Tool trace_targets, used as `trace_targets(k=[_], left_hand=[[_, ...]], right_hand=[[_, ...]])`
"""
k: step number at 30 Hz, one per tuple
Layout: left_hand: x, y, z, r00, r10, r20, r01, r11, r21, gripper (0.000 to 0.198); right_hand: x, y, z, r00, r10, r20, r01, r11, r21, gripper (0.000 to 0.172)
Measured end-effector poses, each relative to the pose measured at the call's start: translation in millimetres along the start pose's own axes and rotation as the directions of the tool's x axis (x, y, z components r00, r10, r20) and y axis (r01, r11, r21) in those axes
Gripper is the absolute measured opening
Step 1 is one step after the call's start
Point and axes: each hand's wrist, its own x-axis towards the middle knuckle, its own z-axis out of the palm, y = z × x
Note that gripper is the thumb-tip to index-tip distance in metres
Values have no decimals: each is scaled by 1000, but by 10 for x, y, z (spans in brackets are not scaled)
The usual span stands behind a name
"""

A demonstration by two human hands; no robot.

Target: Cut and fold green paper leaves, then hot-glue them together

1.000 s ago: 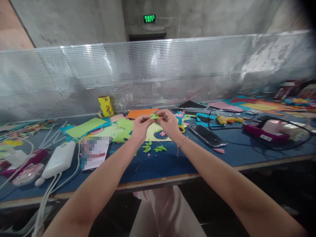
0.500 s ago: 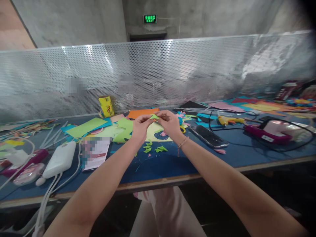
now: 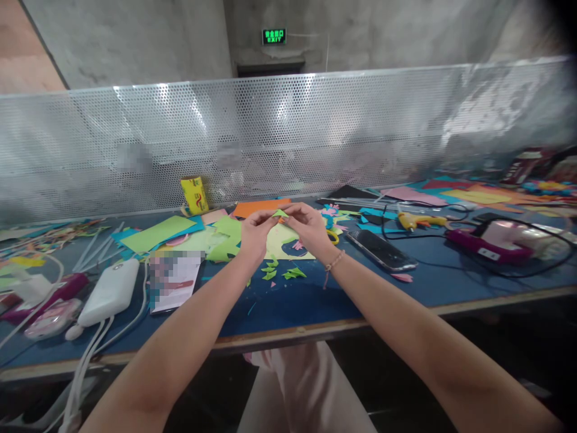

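Head view: green scrap (image 3: 281,213) pinched between fingers (image 3: 295,212).

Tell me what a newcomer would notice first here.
The left hand and right hand meet at the centre, above the blue table, pinching a small green paper piece. Green scraps lie beneath; a black phone lies to the right, a white power bank to the left.

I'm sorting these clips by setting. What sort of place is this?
Probably a craft workbench in a concrete-walled workshop: coloured paper sheets and green scraps litter the blue table, a glue gun lies on it, and the left hand and right hand pinch a green paper piece.
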Motion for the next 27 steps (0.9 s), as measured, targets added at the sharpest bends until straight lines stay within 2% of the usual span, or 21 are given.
trace_targets(k=[5,11,14,19,23,27], left_hand=[[-4,1,-6,999,5,-51,-1,997,82,12],[-6,-2,-5,999,38,-32,-34,993,109,13],[4,-5,-7,998,49,-38,-44,992,120,12],[16,-16,-21,998,50,-34,-46,991,127,12],[24,-31,-44,999,48,-5,-46,987,154,13],[33,-36,-58,998,66,-21,-61,981,186,13]], right_hand=[[-13,23,-18,997,44,55,-48,996,79,13],[22,48,16,993,112,-24,-112,993,35,18],[38,68,19,991,133,-20,-132,990,56,20],[43,102,-12,989,147,14,-147,980,136,15],[53,94,-28,981,192,-20,-187,971,152,12],[64,31,-31,966,259,-8,-246,926,286,3]])
